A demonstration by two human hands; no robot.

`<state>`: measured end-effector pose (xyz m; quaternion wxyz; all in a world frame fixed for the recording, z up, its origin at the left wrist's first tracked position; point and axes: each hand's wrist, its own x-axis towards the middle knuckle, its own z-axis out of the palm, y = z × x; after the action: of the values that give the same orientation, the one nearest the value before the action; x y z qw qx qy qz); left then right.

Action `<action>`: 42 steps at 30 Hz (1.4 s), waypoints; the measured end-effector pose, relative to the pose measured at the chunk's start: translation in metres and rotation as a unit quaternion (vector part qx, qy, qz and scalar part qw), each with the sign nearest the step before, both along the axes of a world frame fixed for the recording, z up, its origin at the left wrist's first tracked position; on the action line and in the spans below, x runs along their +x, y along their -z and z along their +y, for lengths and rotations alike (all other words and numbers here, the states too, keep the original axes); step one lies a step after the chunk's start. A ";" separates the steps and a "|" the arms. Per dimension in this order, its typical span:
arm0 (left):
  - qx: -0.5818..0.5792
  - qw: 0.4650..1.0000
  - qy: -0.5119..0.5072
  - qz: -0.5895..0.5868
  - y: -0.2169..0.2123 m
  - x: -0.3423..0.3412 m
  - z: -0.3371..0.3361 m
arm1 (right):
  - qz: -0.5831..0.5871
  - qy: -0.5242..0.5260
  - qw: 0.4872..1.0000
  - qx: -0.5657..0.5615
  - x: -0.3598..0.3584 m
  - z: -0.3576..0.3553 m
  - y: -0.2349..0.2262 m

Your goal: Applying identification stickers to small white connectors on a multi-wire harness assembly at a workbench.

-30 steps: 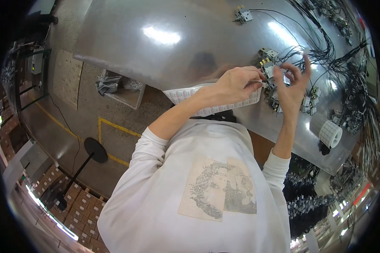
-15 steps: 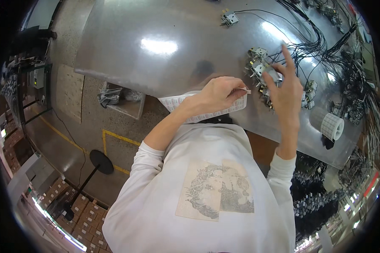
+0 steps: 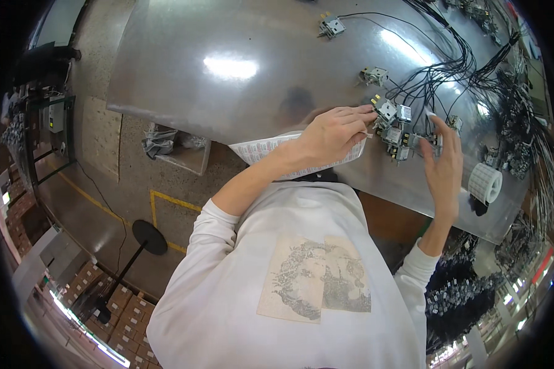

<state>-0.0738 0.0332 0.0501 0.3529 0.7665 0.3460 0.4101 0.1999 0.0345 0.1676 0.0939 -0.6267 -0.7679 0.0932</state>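
My left hand (image 3: pixel 333 134) is closed over the right end of a white sheet of printed labels (image 3: pixel 268 147) that runs beneath my wrist along the table's front edge. Its fingertips reach to a small metal switch-like part (image 3: pixel 385 109) with brass-coloured terminals and a pale label on one side. More such parts (image 3: pixel 395 136) lie clustered between my two hands. My right hand (image 3: pixel 443 163) is over the cluster's right side, thumb and forefinger spread apart. A small white bit (image 3: pixel 429 112) shows at the forefinger's tip; whether it is a label I cannot tell.
Black wires (image 3: pixel 440 74) run from the parts to a thick bundle at the back right. One wired part (image 3: pixel 331 26) sits apart at the far side of the metal table (image 3: pixel 166 80). A label roll (image 3: pixel 484 183) stands at right. Below the left edge is a clear bin (image 3: pixel 191 157).
My right hand has moved right and nearer to me. The labelled part now shows at my left fingertips, and another part lies apart behind the cluster. My left fingers have stretched rightward.
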 end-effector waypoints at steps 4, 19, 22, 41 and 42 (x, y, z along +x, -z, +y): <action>0.046 0.998 -0.012 0.032 -0.001 0.003 0.000 | 0.082 -0.002 0.996 0.046 -0.036 0.019 0.019; 0.051 0.998 -0.010 0.030 0.012 0.003 -0.001 | 0.119 -0.018 0.986 -0.118 -0.049 0.055 0.034; 0.059 0.998 -0.021 0.024 0.014 0.004 -0.001 | 0.118 -0.034 0.984 -0.132 -0.052 0.057 0.032; 0.029 0.999 -0.029 0.004 0.026 0.008 -0.003 | -0.039 0.096 0.975 -0.196 -0.055 0.074 0.030; 0.030 0.999 -0.032 0.000 0.028 0.009 -0.003 | -0.077 0.130 0.953 -0.264 -0.050 0.078 0.029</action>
<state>-0.0648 0.0304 0.0223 0.3165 0.7655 0.3576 0.4312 0.1500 0.1124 0.1384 -0.1232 -0.7289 -0.6328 0.2305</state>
